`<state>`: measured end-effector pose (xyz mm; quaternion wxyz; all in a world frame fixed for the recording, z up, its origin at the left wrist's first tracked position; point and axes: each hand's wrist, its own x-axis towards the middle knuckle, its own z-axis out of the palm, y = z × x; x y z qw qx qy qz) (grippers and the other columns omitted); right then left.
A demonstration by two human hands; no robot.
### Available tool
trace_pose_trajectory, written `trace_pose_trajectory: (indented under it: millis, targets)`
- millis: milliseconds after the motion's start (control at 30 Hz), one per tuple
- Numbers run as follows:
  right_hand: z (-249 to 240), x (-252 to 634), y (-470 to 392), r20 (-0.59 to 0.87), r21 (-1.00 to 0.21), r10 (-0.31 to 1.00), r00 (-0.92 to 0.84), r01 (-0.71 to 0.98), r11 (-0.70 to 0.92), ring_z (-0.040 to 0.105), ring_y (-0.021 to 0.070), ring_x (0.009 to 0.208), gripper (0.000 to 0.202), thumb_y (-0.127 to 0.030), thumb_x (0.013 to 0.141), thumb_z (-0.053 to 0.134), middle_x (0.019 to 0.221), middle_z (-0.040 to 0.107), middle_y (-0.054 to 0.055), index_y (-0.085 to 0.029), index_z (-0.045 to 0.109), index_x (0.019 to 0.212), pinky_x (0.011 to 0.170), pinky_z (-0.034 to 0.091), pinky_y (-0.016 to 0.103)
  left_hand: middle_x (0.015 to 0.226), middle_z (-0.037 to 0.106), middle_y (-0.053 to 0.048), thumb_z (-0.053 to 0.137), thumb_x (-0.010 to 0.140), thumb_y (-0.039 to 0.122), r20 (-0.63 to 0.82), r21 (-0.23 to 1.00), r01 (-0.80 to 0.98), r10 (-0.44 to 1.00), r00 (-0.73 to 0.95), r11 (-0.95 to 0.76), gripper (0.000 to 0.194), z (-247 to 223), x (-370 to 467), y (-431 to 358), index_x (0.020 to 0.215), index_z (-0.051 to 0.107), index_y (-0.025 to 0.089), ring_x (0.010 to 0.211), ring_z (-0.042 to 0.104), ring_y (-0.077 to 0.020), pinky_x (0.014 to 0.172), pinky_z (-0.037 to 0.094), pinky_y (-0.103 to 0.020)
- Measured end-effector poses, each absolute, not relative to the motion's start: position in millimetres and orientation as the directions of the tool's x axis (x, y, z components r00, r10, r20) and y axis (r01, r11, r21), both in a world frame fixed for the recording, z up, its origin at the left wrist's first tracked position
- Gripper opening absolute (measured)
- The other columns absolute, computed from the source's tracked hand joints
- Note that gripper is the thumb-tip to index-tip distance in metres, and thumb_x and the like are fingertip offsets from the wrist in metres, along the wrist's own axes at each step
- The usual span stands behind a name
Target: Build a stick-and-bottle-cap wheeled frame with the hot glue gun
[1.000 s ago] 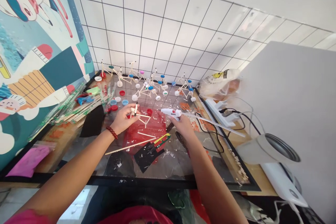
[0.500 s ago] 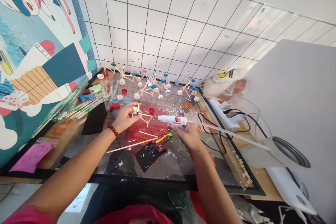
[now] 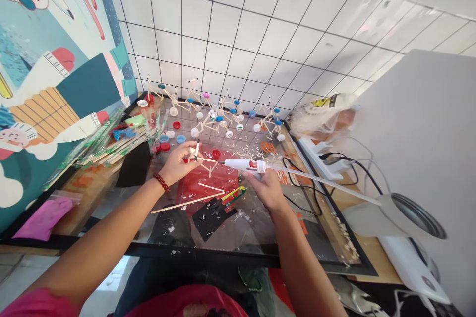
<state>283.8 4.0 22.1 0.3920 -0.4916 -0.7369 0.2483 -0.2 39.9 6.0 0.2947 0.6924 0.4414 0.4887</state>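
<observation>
My left hand (image 3: pixel 181 162) is closed on a small frame of thin wooden sticks (image 3: pixel 210 168), with a short black-ended stick crossing it at the fingertips. My right hand (image 3: pixel 267 189) grips a white glue gun (image 3: pixel 244 165) from below, a long pale glue stick (image 3: pixel 323 181) trailing out of its back. The gun's nozzle points left and is at the frame's right corner; whether they touch cannot be told. Beneath the hands lie a red sheet (image 3: pixel 186 188), a long loose stick (image 3: pixel 186 205), a yellow-green cutter (image 3: pixel 233 195) and a black piece (image 3: pixel 210 220).
Several stick models with bottle-cap wheels (image 3: pixel 219 119) stand along the back. Wrapped sticks (image 3: pixel 107 151) and a pink packet (image 3: pixel 44 219) lie left. A power strip (image 3: pixel 322 158), black cable (image 3: pixel 314 198), plastic bag (image 3: pixel 323 116) and lamp (image 3: pixel 394 215) are on the right.
The view has shifted slightly. The stick frame has turned a little in my left hand, and its right corner and the gun's nozzle are closer together.
</observation>
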Motion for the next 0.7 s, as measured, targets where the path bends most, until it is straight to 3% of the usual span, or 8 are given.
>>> trace_pose_trajectory:
  millis: [367, 533, 700]
  targets:
    - [22.4, 283.0, 6.1, 0.334, -0.694, 0.912, -0.238, 0.593, 0.409, 0.069, 0.0252, 0.085, 0.028, -0.036, 0.09, 0.056, 0.089, 0.076, 0.007, -0.017, 0.073, 0.098, 0.082, 0.052, 0.035, 0.12, 0.068, -0.01, 0.07, 0.074, 0.036, 0.423, 0.832, 0.334, 0.896, 0.136, -0.444, 0.016, 7.0, -0.4, 40.3, 0.079, 0.071, 0.021, 0.117, 0.063, -0.0289, 0.103, 0.047, -0.045]
    - [22.2, 282.4, 6.6, 0.34, -0.69, 0.907, -0.246, 0.59, 0.419, 0.07, 0.0265, 0.09, 0.031, -0.037, 0.09, 0.055, 0.095, 0.076, 0.008, -0.017, 0.072, 0.107, 0.085, 0.052, 0.036, 0.12, 0.068, -0.01, 0.07, 0.074, 0.036, 0.421, 0.833, 0.331, 0.896, 0.141, -0.444, 0.016, 8.2, -0.5, 39.8, 0.078, 0.071, 0.021, 0.118, 0.063, -0.0291, 0.102, 0.048, -0.044]
    - [22.7, 282.2, 6.5, 0.325, -0.692, 0.911, -0.252, 0.594, 0.411, 0.07, 0.0264, 0.089, 0.033, -0.038, 0.091, 0.054, 0.088, 0.076, 0.007, -0.016, 0.072, 0.109, 0.086, 0.052, 0.037, 0.12, 0.067, -0.011, 0.07, 0.074, 0.037, 0.419, 0.834, 0.331, 0.897, 0.143, -0.442, 0.016, 9.1, 0.0, 39.1, 0.077, 0.071, 0.021, 0.117, 0.063, -0.029, 0.101, 0.048, -0.044]
